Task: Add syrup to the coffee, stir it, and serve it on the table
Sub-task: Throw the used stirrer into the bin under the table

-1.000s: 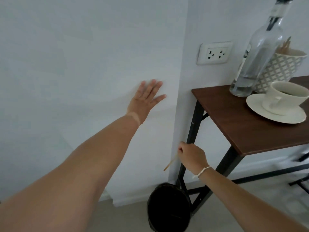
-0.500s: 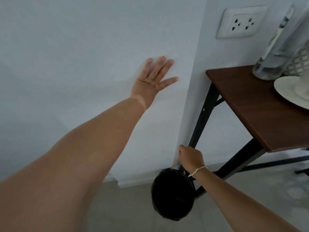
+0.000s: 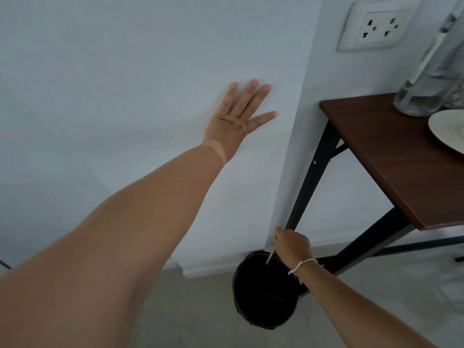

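My left hand (image 3: 238, 119) lies flat on the white wall, fingers spread and holding nothing. Low down, my right hand (image 3: 292, 243) pinches a thin wooden stir stick (image 3: 270, 257), which points down into the mouth of a black bin (image 3: 266, 292) on the floor. On the brown table (image 3: 391, 156) at the right stand the base of a clear glass syrup bottle (image 3: 426, 89) and the edge of a white saucer (image 3: 447, 129). The coffee cup is out of frame.
The table has black metal legs (image 3: 311, 177), and the bin stands against the front one. A white wall socket (image 3: 376, 26) sits above the table. The floor around the bin is pale tile.
My view has dropped and shifted left, so the cup left the frame. My right hand went down with the stir stick from beside the table leg to over the bin's mouth.
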The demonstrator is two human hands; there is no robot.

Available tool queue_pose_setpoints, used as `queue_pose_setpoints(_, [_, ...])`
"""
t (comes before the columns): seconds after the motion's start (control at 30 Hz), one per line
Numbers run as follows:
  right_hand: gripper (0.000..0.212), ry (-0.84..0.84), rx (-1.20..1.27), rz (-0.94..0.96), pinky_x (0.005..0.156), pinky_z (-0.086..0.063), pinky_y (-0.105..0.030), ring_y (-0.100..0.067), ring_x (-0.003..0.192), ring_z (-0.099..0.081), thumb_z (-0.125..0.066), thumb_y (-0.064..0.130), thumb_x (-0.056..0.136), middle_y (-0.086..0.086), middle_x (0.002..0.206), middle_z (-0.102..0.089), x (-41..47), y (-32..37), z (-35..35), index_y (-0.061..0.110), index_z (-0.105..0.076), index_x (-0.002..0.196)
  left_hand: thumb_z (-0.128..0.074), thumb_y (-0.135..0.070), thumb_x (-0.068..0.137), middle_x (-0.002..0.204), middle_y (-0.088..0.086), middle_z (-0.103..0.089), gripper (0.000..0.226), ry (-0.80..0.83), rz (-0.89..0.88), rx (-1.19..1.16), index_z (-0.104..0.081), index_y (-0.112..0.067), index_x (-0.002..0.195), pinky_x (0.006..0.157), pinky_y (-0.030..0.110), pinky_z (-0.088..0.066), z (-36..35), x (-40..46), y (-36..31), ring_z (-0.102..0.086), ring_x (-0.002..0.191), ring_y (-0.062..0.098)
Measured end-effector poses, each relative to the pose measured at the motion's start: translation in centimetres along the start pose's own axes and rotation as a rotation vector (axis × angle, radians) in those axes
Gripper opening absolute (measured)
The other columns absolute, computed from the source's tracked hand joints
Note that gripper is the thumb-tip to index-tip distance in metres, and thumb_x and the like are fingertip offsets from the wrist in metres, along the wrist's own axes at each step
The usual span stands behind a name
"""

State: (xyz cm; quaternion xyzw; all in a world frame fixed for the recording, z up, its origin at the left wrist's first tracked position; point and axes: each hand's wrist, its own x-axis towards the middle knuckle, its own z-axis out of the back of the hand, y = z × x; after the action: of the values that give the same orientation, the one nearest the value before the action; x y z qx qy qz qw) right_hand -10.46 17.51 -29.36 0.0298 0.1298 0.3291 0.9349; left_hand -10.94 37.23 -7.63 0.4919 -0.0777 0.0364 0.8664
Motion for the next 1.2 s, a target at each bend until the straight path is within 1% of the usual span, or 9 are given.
queue_pose_setpoints(0.1, [0.020,-0.018,0.018,-0.018,0.044,-0.017,-0.024,-0.022,0.066,-0.045,-0.034,0.010,0.095,0.004,0.062,-0.038,-0.3,-0.4,-0.4,0.010,-0.054,0.097,-0.055,-0.035,0.086,0.156,0.016,0.023,0.108,-0.003,-0.003,0.011,0.042,-0.022,0.132,0.113,0.057,0.001,0.0,0.0,0.0,0.013,0.144,0.039])
queue_pose_setpoints(0.27, [0.022,-0.046,-0.015,-0.023,0.043,-0.016,-0.024,-0.021,0.067,-0.046,-0.036,0.011,0.096,-0.004,0.084,-0.065,-1.0,-0.6,0.7,0.009,-0.057,0.103,-0.056,-0.035,0.086,0.155,0.017,0.025,0.108,0.005,0.003,0.011,0.041,-0.022,0.133,0.112,0.058,0.003,0.0,-0.1,0.0,0.014,0.144,0.040])
queue_pose_setpoints(0.3, [0.022,-0.051,-0.012,-0.028,0.043,-0.016,-0.024,-0.021,0.067,-0.046,-0.037,0.011,0.096,-0.003,0.079,-0.062,-1.1,-0.7,1.1,0.009,-0.057,0.103,-0.055,-0.036,0.086,0.155,0.017,0.026,0.108,0.007,0.005,0.012,0.041,-0.022,0.133,0.112,0.058,0.003,0.0,-0.1,0.0,0.014,0.143,0.040])
queue_pose_setpoints(0.37, [0.020,-0.054,0.005,-0.033,0.043,-0.017,-0.024,-0.023,0.066,-0.046,-0.038,0.011,0.095,0.003,0.062,-0.043,-1.4,-0.8,2.1,0.008,-0.057,0.102,-0.054,-0.036,0.087,0.151,0.017,0.033,0.107,0.012,0.010,0.011,0.041,-0.022,0.132,0.112,0.058,0.002,0.0,-0.1,-0.1,0.014,0.143,0.040])
queue_pose_setpoints(0.43, [0.019,-0.067,0.020,-0.031,0.043,-0.018,-0.024,-0.023,0.066,-0.046,-0.039,0.011,0.094,0.004,0.059,-0.035,-1.8,-0.9,3.2,0.007,-0.056,0.101,-0.054,-0.036,0.087,0.141,0.019,0.040,0.107,0.019,0.014,0.008,0.042,-0.021,0.132,0.112,0.058,0.002,0.1,-0.1,0.0,0.014,0.143,0.041])
queue_pose_setpoints(0.67, [0.030,-0.173,0.101,-0.005,0.055,-0.035,-0.027,-0.020,0.066,-0.051,-0.030,0.023,0.098,-0.006,0.082,-0.064,-3.9,-1.0,8.4,0.008,-0.056,0.103,-0.051,-0.033,0.090,0.142,0.021,0.040,0.102,0.040,0.016,-0.013,0.040,-0.021,0.133,0.111,0.059,0.005,0.6,-0.4,-0.1,0.017,0.142,0.042])
queue_pose_setpoints(0.8, [0.030,-0.252,0.141,0.020,0.061,-0.039,-0.026,-0.020,0.072,-0.057,-0.033,0.028,0.098,-0.007,0.093,-0.068,-5.7,-1.2,12.1,0.012,-0.057,0.107,-0.039,-0.024,0.095,0.153,0.025,0.024,0.086,0.007,0.019,0.026,0.035,-0.017,0.138,0.111,0.062,0.001,1.0,-0.7,-0.4,0.013,0.142,0.046])
queue_pose_setpoints(1.0, [0.030,-0.481,0.273,0.042,0.075,-0.055,-0.030,-0.020,0.082,-0.068,-0.042,0.034,0.096,-0.004,0.093,-0.072,-8.3,-2.2,17.5,0.015,-0.062,0.109,-0.026,-0.017,0.099,0.153,0.030,0.016,0.067,-0.015,0.030,0.016,0.020,-0.018,0.148,0.113,0.059,-0.005,2.0,-1.2,-0.7,0.009,0.140,0.051])
queue_pose_setpoints(1.2, [0.023,-0.684,0.355,0.021,0.067,-0.055,-0.035,-0.022,0.074,-0.066,-0.048,0.031,0.093,-0.004,0.084,-0.072,-10.6,-5.6,22.6,0.016,-0.064,0.098,-0.019,-0.012,0.101,0.156,0.025,0.014,0.055,0.101,0.083,-0.087,0.003,-0.016,0.152,0.115,0.053,-0.011,4.9,-1.6,-0.7,0.003,0.143,0.046])
